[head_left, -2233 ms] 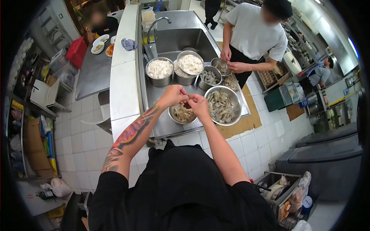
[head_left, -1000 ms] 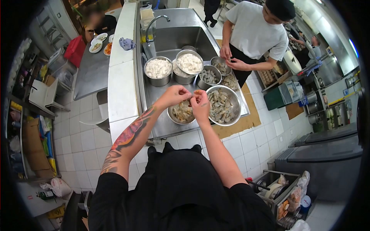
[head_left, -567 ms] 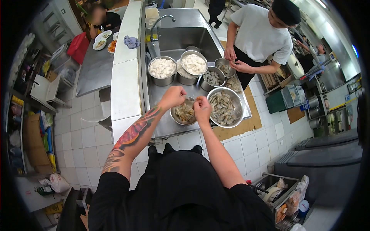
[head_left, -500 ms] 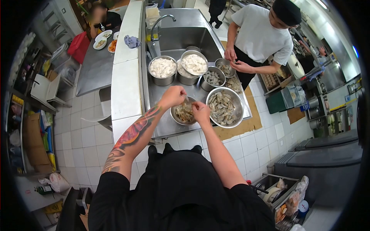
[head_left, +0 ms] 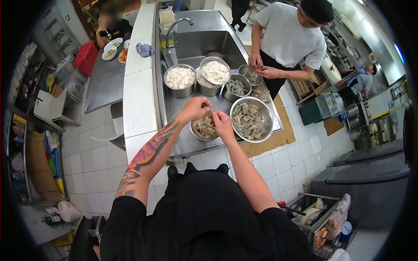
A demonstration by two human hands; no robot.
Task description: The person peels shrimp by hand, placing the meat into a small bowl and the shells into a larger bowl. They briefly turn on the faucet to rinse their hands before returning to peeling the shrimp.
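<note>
Above a metal bowl [head_left: 194, 130] of brownish shrimp shells [head_left: 203, 126], my two hands meet with fingertips almost touching. My left hand [head_left: 195, 109] pinches a small greyish shrimp [head_left: 209, 108], largely hidden by the fingers. Close on its right, my right hand [head_left: 223, 125] is closed in a pinch on the same shrimp. A large metal bowl [head_left: 269, 126] heaped with grey unpeeled shrimp [head_left: 248, 118] stands just right of my right hand. Behind the hands is a smaller pot [head_left: 226, 96] with grey peeled-looking shrimp [head_left: 237, 87].
Metal pots [head_left: 178, 93] filled with white pieces stand before the sink [head_left: 196, 45] and its faucet [head_left: 185, 20]. A co-worker in a white shirt [head_left: 289, 37] handles something over a bowl [head_left: 258, 80] at the right. A tiled ledge [head_left: 139, 104] runs along the left.
My hands have come closer together over the shell bowl, the right moving slightly left and up. The view has shifted a little. The co-worker's hands stay over their bowl.
</note>
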